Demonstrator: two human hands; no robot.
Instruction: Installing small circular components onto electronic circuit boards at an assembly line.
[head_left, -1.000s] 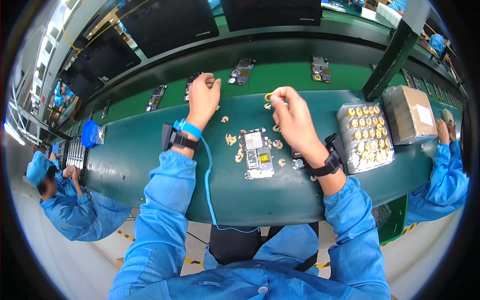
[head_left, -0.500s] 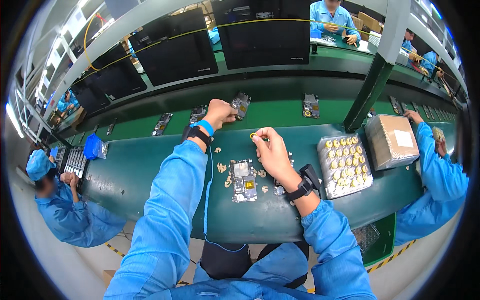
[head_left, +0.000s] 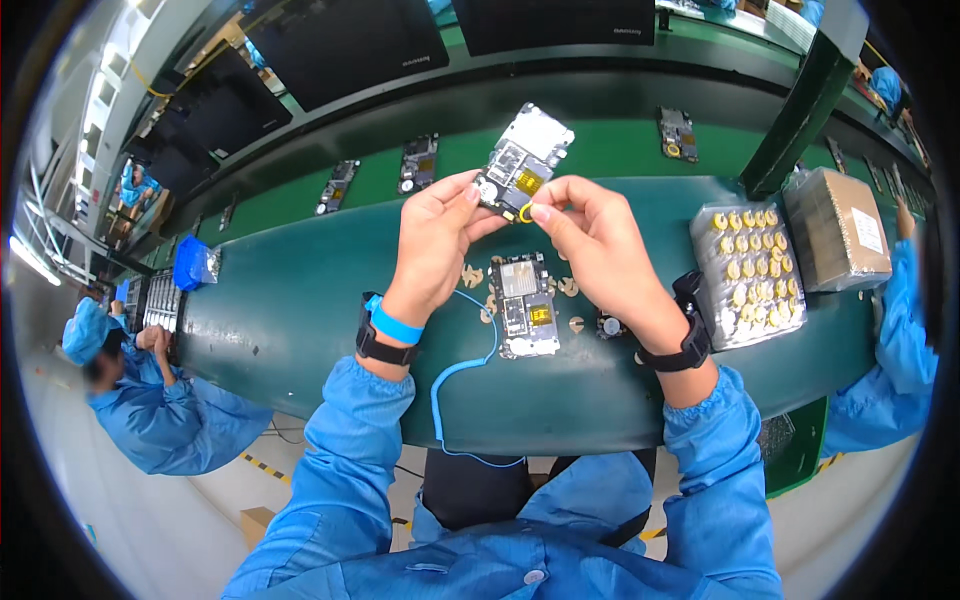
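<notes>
My left hand [head_left: 437, 235] is closed on the lower left edge of a circuit board [head_left: 540, 135], lifted and tilted above the bench. Between the thumb and fingers of my right hand [head_left: 605, 240] is a small round yellow-edged part [head_left: 526, 212], at the board's lower corner. Fingers hide some of it, so I cannot tell whether it is attached. Below my hands a second circuit board [head_left: 525, 300] lies on the bench, with tan C-shaped pieces [head_left: 577, 324] scattered around. Another board [head_left: 609, 325] is partly hidden by my right forearm.
A clear tray [head_left: 750, 338] of yellow-edged round parts stands on the right, beside a wrapped cardboard box [head_left: 835, 230]. Several boards lie on the green conveyor [head_left: 580, 135] beyond. A green post [head_left: 800, 120] rises at its edge. A blue coiled cord [head_left: 440, 390] trails from my left wrist.
My left hand has brought the circuit board from the conveyor toward me. My right hand has carried the yellow-edged part up to the board's corner. The whole view has shifted.
</notes>
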